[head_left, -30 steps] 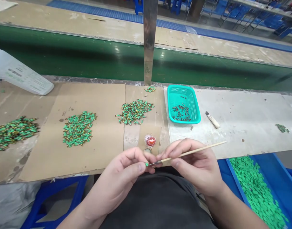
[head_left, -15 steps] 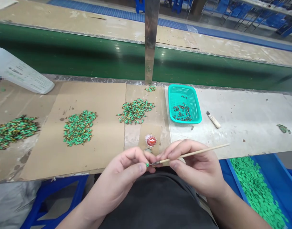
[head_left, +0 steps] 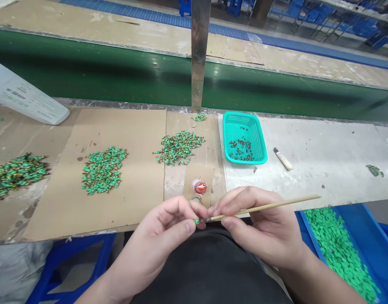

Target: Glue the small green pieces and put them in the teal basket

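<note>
Between the thumb and fingers of my left hand is a tiny green piece, mostly hidden by the fingertips. My right hand is closed in a pinch on a thin wooden-handled paintbrush. The brush tip points left and is at the green piece; whether it touches I cannot tell. Just beyond my fingers, a small round container of red paint sits on a cardboard scrap, with a pale round thing in front of it.
Piles of small green-and-dark pieces lie on cardboard across the left and middle. A turquoise basket holds small dark pieces. Right of it lies a short flat brush. A blue tray with green pieces stands lower right. A metal post rises behind.
The brush handle has swung slightly, its back end reaching further right. My right hand has shifted a little down; the left still pinches the green piece.
</note>
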Demonstrator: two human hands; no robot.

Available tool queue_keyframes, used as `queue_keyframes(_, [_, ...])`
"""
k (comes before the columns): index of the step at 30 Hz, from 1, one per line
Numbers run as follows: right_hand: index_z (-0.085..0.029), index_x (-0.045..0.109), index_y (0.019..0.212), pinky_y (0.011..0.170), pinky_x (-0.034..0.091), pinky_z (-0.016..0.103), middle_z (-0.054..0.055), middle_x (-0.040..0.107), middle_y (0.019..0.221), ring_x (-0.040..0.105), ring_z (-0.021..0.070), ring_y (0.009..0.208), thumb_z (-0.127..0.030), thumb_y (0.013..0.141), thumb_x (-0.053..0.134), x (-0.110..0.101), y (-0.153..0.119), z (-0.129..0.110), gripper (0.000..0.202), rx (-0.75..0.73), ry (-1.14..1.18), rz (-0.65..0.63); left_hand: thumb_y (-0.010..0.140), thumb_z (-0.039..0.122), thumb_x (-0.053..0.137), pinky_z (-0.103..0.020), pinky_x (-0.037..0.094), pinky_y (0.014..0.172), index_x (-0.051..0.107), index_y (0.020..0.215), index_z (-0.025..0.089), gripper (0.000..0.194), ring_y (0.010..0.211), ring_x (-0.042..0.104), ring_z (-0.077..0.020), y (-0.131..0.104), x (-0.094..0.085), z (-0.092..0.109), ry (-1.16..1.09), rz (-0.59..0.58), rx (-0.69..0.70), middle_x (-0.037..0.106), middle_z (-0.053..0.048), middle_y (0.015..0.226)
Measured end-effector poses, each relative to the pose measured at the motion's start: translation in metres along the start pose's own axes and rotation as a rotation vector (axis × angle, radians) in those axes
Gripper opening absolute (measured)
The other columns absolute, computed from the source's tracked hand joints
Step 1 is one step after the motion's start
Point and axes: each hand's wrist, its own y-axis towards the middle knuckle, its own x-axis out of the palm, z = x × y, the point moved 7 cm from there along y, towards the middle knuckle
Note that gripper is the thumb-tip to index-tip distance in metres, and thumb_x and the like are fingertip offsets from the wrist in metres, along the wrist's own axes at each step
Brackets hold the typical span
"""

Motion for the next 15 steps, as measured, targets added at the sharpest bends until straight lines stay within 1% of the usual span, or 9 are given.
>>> queue_keyframes(3, [-0.025, 0.084, 0.112, 0.086, 0.076, 0.035, 0.006, 0.093, 0.103, 0.093, 0.0238, 0.093, -0.005, 0.103, 0.086, 0.0007, 0.0024, -0.0065, 0.022, -0.033, -0.097, -0.018, 0.099, 0.051, 0.102, -0.025, 0.063, 0.098, 0.091, 0.09, 0.029, 0.026, 0.104, 0.082, -0.0208, -0.0003, -0.0017, 0.001, 0.031, 0.012, 0.024, 0.091, -0.003, 0.107])
queue_keyframes(6, [-0.027, 0.083, 0.11, 0.083, 0.076, 0.037, 0.006, 0.093, 0.1, 0.094, 0.0257, 0.092, -0.008, 0.104, 0.086, 0.0006, 0.0036, -0.0101, 0.02, -0.039, -0.146, -0.032, 0.099, 0.05, 0.102, -0.026, 0.063, 0.098, 0.09, 0.089, 0.029, 0.026, 0.106, 0.082, -0.0226, -0.0006, -0.0021, 0.002, 0.039, 0.028, 0.03, 0.092, -0.003, 0.107])
queue_keyframes(9, [-0.028, 0.083, 0.109, 0.082, 0.076, 0.038, 0.006, 0.093, 0.102, 0.094, 0.0264, 0.092, -0.009, 0.104, 0.086, 0.0006, 0.0037, -0.0092, 0.02, -0.006, -0.119, -0.028, 0.098, 0.049, 0.103, -0.027, 0.064, 0.096, 0.091, 0.088, 0.029, 0.026, 0.103, 0.082, -0.0233, -0.0012, -0.0012, 0.0031, 0.028, 0.029, 0.029, 0.091, -0.004, 0.105])
queue_keyframes(15, [-0.028, 0.086, 0.113, 0.088, 0.077, 0.038, 0.006, 0.094, 0.106, 0.094, 0.0252, 0.096, -0.004, 0.103, 0.085, 0.0015, 0.0017, -0.0049, 0.026, 0.031, 0.011, 0.009, 0.097, 0.048, 0.104, -0.025, 0.064, 0.092, 0.092, 0.088, 0.028, 0.025, 0.097, 0.081, -0.0212, -0.0008, 0.0029, 0.0041, -0.027, 0.005, 0.008, 0.09, -0.004, 0.101])
